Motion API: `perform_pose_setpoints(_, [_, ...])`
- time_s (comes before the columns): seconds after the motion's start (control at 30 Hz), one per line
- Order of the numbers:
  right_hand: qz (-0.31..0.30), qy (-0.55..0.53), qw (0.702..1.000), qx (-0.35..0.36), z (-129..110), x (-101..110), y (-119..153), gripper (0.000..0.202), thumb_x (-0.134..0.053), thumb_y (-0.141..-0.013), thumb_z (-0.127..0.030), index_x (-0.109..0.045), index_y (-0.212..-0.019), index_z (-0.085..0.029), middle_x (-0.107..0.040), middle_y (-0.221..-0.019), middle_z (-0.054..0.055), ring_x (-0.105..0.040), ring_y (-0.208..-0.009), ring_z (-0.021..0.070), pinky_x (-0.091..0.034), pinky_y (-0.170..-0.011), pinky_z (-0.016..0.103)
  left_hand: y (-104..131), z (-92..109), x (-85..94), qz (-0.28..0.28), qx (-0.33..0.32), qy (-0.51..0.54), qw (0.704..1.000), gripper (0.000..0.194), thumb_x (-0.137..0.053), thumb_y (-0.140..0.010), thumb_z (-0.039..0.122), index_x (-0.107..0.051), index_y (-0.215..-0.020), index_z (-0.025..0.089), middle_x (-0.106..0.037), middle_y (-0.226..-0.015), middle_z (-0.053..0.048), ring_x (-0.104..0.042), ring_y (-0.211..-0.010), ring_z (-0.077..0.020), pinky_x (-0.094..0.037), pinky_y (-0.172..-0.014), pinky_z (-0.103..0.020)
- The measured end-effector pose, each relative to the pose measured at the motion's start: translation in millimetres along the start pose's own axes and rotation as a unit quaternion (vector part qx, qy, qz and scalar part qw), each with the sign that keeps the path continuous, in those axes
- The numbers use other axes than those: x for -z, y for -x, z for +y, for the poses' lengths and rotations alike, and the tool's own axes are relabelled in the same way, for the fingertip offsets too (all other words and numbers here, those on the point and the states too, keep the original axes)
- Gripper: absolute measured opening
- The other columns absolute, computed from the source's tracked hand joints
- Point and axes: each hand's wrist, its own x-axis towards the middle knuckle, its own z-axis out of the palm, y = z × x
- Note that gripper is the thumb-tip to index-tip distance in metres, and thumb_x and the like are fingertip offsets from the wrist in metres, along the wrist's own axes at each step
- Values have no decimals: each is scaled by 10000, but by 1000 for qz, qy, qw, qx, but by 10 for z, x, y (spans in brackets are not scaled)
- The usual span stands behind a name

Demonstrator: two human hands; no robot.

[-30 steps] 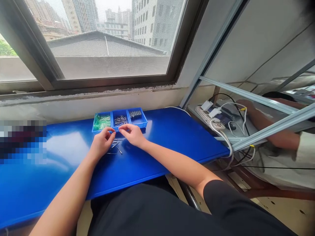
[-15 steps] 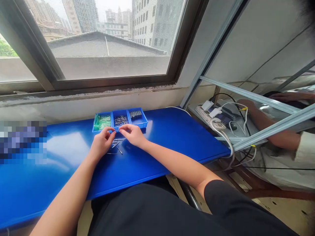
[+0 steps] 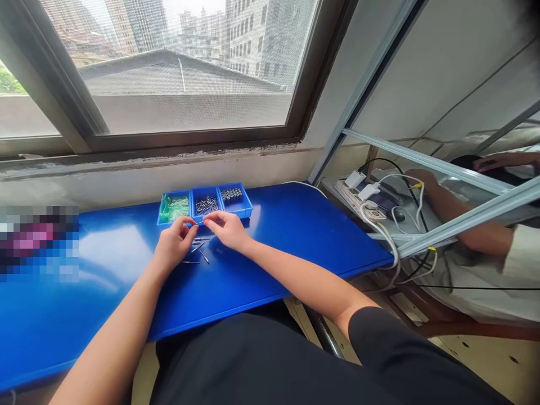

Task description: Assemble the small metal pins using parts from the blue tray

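My left hand (image 3: 176,241) and my right hand (image 3: 225,229) are close together at the front edge of a blue divided tray (image 3: 242,214). Thumb and fingers are pinched on each hand, around something too small to make out. The tray's left section has clear and green plastic pieces (image 3: 176,208), the middle one a heap of metal pins (image 3: 206,205), the right one upright metal cylinders (image 3: 232,194). Several thin metal rods (image 3: 204,256) lie on the table just below my hands.
The blue table (image 3: 295,230) stands against a window wall. At the right are a metal frame (image 3: 426,160), a power strip (image 3: 358,201) with white cables and another person's arm (image 3: 459,216). A blurred patch covers the left side.
The view has shifted very slightly. Both my hands keep nearly the same pinched pose in front of the tray. At the right edge, another person's hand shows more.
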Motion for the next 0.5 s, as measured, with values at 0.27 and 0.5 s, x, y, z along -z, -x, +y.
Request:
perform_pose_setpoints(0.27, [-1,14,1000,14,-20,-8,13,140,-659,-847,-261,-725,-930,-169,-753,-933,57,-697,-850,166,-546,-782,300,-8,-35,16,-12,3,-10,1000,285,-500,-922,443,-611,-849,190,-517,-560,42,-467,-505,-113,-368,-531,-237])
perform_pose_setpoints(0.5, [-1,15,1000,11,-38,4,12,142,-655,-852,-266,-726,-923,-166,-752,-923,60,-698,-856,168,-545,-787,301,2,4,12,-5,9,-9,1000,255,-554,-897,434,-609,-979,198,-478,-552,69,-422,-486,-101,-352,-535,-233])
